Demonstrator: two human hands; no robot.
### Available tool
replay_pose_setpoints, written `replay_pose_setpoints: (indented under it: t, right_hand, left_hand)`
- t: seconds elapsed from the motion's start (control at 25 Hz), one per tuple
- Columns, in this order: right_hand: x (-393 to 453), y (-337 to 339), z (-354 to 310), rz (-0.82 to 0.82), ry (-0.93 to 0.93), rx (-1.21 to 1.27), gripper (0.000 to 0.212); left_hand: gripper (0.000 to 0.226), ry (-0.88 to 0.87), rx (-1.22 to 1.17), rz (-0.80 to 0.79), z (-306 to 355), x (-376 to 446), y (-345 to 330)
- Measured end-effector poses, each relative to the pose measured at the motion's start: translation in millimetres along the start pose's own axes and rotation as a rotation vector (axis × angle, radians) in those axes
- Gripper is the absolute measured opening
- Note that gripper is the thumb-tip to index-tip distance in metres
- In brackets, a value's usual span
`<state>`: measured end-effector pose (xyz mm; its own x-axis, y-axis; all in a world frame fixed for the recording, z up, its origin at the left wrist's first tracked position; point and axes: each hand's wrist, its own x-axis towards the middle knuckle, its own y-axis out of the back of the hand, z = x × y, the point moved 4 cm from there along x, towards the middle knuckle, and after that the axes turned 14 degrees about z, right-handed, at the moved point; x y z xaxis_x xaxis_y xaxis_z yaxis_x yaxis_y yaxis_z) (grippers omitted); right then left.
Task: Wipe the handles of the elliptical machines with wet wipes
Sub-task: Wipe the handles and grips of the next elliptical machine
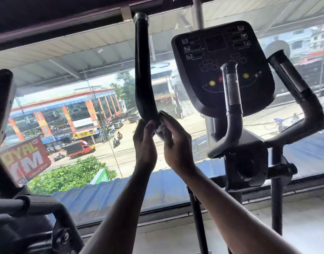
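Both hands raised at lower bend of tall left handle (142, 70), in front of window (84, 107). Left hand (145, 142) curled, fingertips pinching wipe (159, 129) against the handle. Right hand (174, 142) also curled, thumb and fingers gripping same wipe from other side. Wipe sits between the two hands, touching handle at the bend.

Handling, judged: wipe is light, limp, damp, prob. tears if dragged hard; best bunched in palm and wrapped round the tube. Handle is rigid, fixed, smooth black grip; may turn slick when wet.

Visibility: most of wipe hidden behind fingers, only a white scrap shows. Handle top meets dark frame overhead, lower run covered by hands. Centre grip (232, 88) crosses console (221, 66); right handle (294, 85) cut by frame edge. Console labels unreadable. Second machine (3, 107) at left, mostly cropped.
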<state>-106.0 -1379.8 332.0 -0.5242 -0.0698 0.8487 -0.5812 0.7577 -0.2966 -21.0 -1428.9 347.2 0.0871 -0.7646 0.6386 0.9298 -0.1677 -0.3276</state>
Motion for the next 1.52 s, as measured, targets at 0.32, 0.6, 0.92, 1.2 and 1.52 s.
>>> replay_pose_setpoints:
  t: [0.32, 0.6, 0.92, 1.2, 1.52]
  right_hand:
    - [49.9, -7.5, -34.5, 0.112, -0.019, 0.119, 0.024]
    - [38.0, 1.1, -41.0, 0.151, 0.205, 0.044, 0.004]
    - [102.8, -33.4, -45.6, 0.127, 0.031, 0.008, 0.011]
    - [132.7, -41.4, -42.5, 0.109, -0.023, -0.037, 0.009]
    - [101.0, -29.0, -52.3, 0.093, 0.281, 0.038, 0.010]
  left_hand:
    - [0.030, -0.062, -0.035, 0.073, 34.5, 27.1, -2.3]
    - [0.036, -0.060, 0.021, 0.038, 53.7, 35.0, -5.2]
    - [0.032, 0.034, -0.035, 0.041, 64.3, 47.9, -16.6]
    - [0.026, 0.042, -0.020, 0.055, 77.8, 73.2, -21.4]
    - [0.025, 0.015, 0.025, 0.019, 85.9, 93.3, -26.9]
